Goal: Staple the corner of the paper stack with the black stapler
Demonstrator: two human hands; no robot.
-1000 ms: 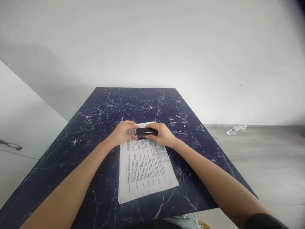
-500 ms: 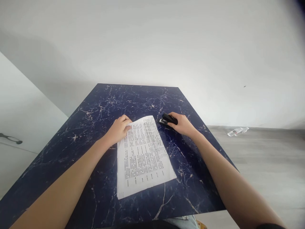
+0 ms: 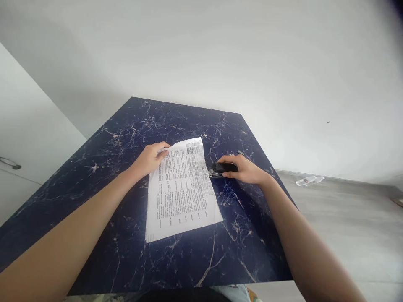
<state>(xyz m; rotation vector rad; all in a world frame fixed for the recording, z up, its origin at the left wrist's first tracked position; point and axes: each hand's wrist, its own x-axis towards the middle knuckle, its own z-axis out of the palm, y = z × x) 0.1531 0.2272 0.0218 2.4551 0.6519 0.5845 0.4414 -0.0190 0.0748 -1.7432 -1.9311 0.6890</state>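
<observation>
Printed sheets of paper (image 3: 181, 193) lie at an angle on the dark blue marbled table (image 3: 126, 268). My left hand (image 3: 154, 157) is closed on their upper left corner, thumb on top and fingers underneath. A black stapler (image 3: 223, 168) is gripped in my right hand (image 3: 247, 167), its front end pointing left. That front end meets or nearly meets the right edge of the paper, roughly a third of the way down; whether the edge is between its jaws I cannot tell.
A small dark object (image 3: 240, 152) lies on the table just behind my right hand. A clear plastic bottle (image 3: 310, 180) is on the floor at right, by the white wall (image 3: 283, 84). At far left is a white surface with a dark handle (image 3: 11, 163).
The stapler has come down alongside the paper's right edge and turned more level. My view has tilted, and the paper appears slightly further left and higher.
</observation>
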